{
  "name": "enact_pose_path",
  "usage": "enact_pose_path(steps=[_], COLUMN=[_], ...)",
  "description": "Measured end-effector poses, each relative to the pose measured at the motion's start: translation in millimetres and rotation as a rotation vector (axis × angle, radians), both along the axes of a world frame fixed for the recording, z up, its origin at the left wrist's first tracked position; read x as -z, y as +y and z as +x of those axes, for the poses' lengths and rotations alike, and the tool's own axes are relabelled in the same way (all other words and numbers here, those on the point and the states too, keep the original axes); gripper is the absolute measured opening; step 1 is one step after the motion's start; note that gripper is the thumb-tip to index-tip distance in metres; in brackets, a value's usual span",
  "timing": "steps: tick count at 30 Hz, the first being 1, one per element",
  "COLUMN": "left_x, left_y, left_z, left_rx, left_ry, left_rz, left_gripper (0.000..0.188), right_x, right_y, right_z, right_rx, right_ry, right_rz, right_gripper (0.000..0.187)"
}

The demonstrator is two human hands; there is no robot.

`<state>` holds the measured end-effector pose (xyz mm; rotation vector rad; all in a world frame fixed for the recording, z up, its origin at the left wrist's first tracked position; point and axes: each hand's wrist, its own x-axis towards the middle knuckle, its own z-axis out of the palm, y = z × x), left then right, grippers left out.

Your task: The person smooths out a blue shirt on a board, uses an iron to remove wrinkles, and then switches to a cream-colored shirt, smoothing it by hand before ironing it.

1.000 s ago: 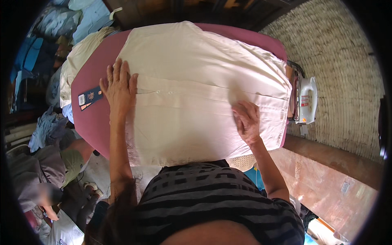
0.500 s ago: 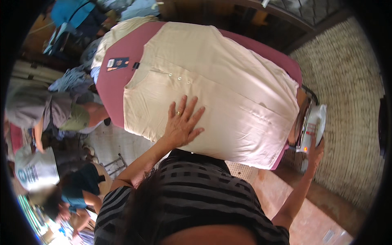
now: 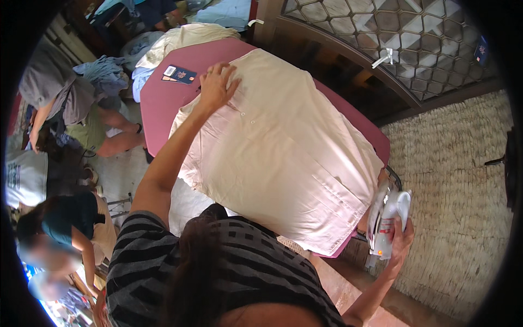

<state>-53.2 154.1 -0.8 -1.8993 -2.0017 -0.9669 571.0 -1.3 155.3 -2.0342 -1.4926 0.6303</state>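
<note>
A cream shirt (image 3: 272, 152) with small buttons down its front lies spread over a maroon ironing board (image 3: 154, 116). My left hand (image 3: 216, 90) rests on the shirt at its neckline, fingers bent and apart, covering part of the collar opening. Just beyond it, a dark blue hang tag (image 3: 186, 76) lies on the bare maroon cover. At the right end of the board stands a white clothes iron (image 3: 388, 220) with an orange light lit. My right hand (image 3: 402, 243) is wrapped round the iron's handle, off the shirt.
A cream garment (image 3: 182, 44) hangs over the board's far left end, by piled blue clothes (image 3: 102, 73). A dark door with a metal grille (image 3: 376, 27) stands beyond the board, beside a rough stone-like wall (image 3: 447, 180). Other people (image 3: 81, 229) are at the left.
My left hand has moved from the middle of the shirt up to its neckline. My right hand still holds the iron at the board's right end. The view has turned.
</note>
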Motion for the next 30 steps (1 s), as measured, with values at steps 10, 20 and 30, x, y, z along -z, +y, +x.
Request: enact_pose_path(steps=[10, 20, 30], left_x=[1.4, -18.5, -13.4], left_y=[98.3, 96.0, 80.1], left_z=[-50.1, -68.7, -90.7], left_rx=[0.093, 0.246, 0.26], left_ry=[-0.188, -0.399, -0.456], left_rz=[-0.327, -0.315, -0.367], left_gripper=[0.042, 0.03, 0.027], right_x=[17.8, 25.1, 31.1], right_y=[104.6, 223.2, 262.5], right_z=[-216.9, -348.3, -413.9], right_rx=[-0.659, -0.842, -0.93], right_ry=[-0.22, -0.263, -0.18], right_rz=[0.058, 0.115, 0.141], right_gripper=[0.025, 0.034, 0.041])
